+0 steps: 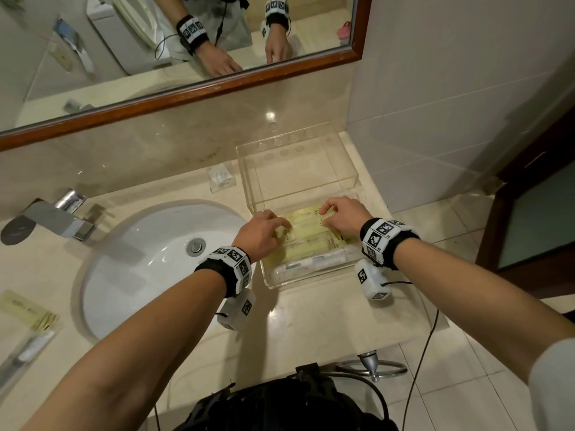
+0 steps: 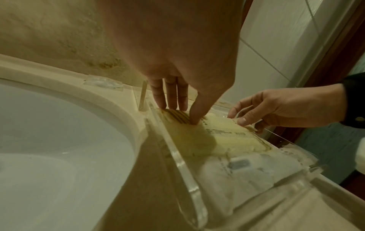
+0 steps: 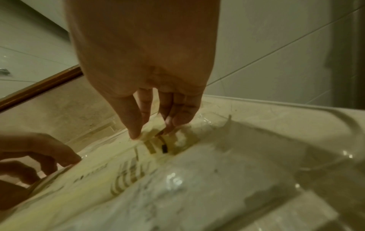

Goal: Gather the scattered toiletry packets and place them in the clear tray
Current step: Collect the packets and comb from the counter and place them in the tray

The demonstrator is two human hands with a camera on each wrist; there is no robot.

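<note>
A clear tray (image 1: 249, 181) stands on the counter to the right of the sink. In its near half lie yellow packets (image 1: 306, 227) and a white packet (image 1: 311, 266). My left hand (image 1: 281, 228) pinches the left end of the top yellow packet (image 2: 223, 134) between thumb and fingers. My right hand (image 1: 328, 217) pinches its right end (image 3: 94, 173). Outside the tray there is a small clear packet (image 1: 221, 178) behind the sink. A yellow packet (image 1: 28, 309) and a clear packet (image 1: 25, 353) lie at the far left.
The white sink (image 1: 149, 259) and chrome faucet (image 1: 56, 219) lie left of the tray. A wood-framed mirror (image 1: 217, 85) hangs above, and a tiled wall (image 1: 435, 119) closes the right side. A towel ring (image 1: 373, 367) hangs under the counter's front edge.
</note>
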